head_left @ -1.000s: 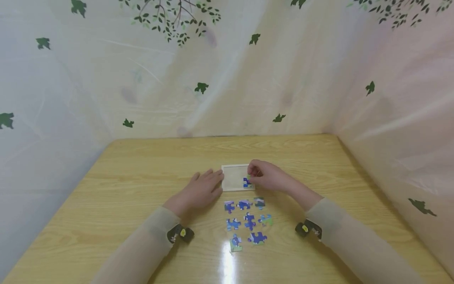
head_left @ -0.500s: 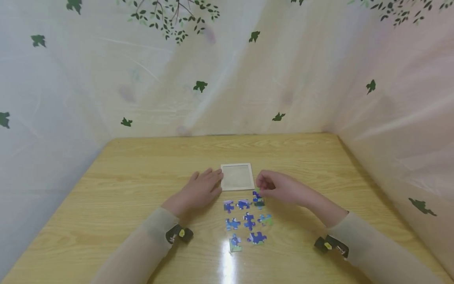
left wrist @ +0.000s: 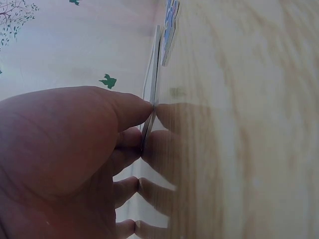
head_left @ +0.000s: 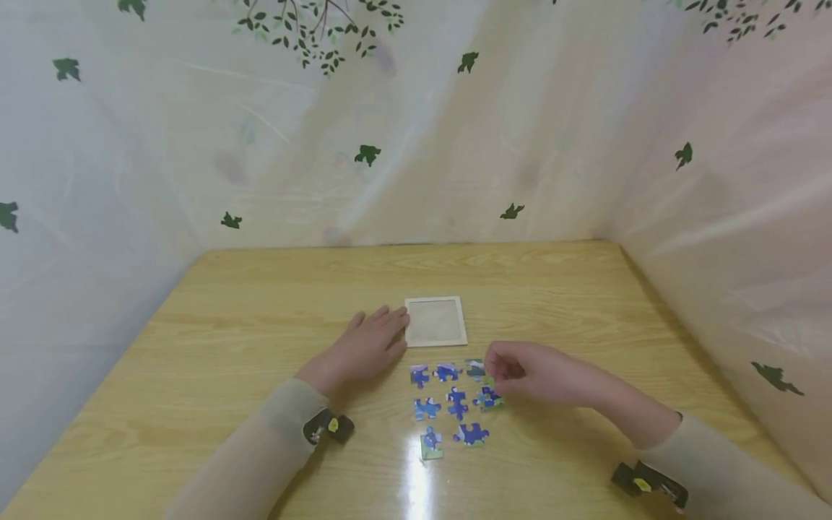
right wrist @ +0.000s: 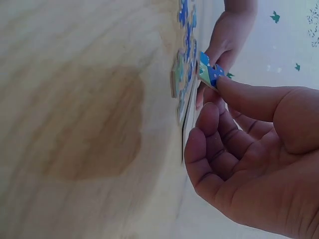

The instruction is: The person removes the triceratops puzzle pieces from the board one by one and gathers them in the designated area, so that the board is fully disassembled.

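Observation:
My right hand [head_left: 539,373] pinches a blue and green jigsaw puzzle piece [right wrist: 210,72] between thumb and fingers, its other fingers curled in. In the head view this piece overlaps another one on the table, at the right end of the middle row. My left hand [head_left: 365,348] lies on the table with fingers extended, thumb and fingertips touching the left edge of a shallow white puzzle frame [head_left: 464,321]. The frame's bed is bare. Closer to me than the frame, loose jigsaw pieces [head_left: 457,404] are spread out in rows.
The wooden table [head_left: 273,303] reaches back to a pale curtain [head_left: 416,108] printed with leaves and green birds. More curtain borders both sides. A bright light reflection [head_left: 419,484] shows on the near tabletop.
My right hand has lifted the piece out of the frame's lower right corner and carried it toward me and right, over the loose pieces. My left hand stays at the frame.

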{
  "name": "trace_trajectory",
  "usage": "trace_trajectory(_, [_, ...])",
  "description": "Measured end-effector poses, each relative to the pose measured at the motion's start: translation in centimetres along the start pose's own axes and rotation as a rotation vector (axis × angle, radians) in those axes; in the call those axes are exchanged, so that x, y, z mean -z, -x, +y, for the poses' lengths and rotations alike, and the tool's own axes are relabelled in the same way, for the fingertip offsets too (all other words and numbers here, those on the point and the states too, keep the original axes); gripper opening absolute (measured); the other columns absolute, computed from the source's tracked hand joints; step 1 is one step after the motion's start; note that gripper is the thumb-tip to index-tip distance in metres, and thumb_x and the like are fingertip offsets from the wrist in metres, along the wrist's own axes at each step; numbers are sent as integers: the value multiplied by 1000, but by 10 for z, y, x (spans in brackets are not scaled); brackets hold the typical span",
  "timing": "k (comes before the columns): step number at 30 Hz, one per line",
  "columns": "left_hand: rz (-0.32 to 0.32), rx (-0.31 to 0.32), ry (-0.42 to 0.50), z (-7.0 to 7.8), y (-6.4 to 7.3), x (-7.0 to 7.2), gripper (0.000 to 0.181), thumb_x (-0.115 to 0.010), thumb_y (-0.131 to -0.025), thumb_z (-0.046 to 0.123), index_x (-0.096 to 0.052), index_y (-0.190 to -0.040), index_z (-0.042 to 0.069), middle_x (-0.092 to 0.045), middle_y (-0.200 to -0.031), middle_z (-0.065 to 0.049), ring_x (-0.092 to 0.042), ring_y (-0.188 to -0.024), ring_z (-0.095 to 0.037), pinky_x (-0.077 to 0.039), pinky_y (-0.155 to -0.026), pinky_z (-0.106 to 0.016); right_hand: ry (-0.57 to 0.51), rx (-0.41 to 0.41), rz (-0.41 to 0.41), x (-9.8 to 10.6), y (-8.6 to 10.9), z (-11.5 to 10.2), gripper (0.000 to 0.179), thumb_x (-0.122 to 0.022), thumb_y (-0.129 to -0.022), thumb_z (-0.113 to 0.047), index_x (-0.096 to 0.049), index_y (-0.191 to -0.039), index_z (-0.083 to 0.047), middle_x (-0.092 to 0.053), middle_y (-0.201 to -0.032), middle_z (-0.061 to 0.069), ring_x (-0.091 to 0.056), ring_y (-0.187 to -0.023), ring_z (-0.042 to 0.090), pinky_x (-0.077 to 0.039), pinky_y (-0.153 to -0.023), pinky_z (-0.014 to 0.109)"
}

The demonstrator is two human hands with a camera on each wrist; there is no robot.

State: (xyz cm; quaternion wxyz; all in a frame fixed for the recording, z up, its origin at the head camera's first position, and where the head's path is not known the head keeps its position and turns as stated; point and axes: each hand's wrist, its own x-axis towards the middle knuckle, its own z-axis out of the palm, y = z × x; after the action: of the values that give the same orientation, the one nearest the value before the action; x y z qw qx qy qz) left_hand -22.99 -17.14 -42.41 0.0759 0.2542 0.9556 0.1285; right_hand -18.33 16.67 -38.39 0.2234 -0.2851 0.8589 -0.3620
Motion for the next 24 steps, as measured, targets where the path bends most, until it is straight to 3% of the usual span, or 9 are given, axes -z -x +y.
trace_trajectory(10, [-5, 4, 10, 2, 1, 3, 61, -43, -119, 37, -38, -172, 8, -27, -181, -10, -20, -167, -41, -8, -133, -70, -18, 4, -43, -13, 26, 5, 14, -77, -101, -11, -65, -105, -17, -69, -97, -6, -67, -92, 15, -59, -83, 29])
trace_trajectory(16, [-7, 6, 19, 2, 1, 2, 61, -43, -118, 36, -38, -172, 8, -27, -181, -10, -19, -167, -40, -7, -133, -70, -9, -32, -46, -18, 31, 6, 15, -79, -100, -13, -66, -103, -19, -69, -97, -7, -67, -93, 14, -59, -84, 29])
trace_trajectory(24, [-5, 2, 12, 1, 1, 2, 61, -41, -119, 37, -37, -172, 8, -28, -181, -10, -19, -167, -40, -8, -133, -69, 12, -10, -4, -23, 33, 11, 17, -83, -98, -15, -67, -103, -19, -69, -95, -9, -66, -91, 11, -60, -82, 28])
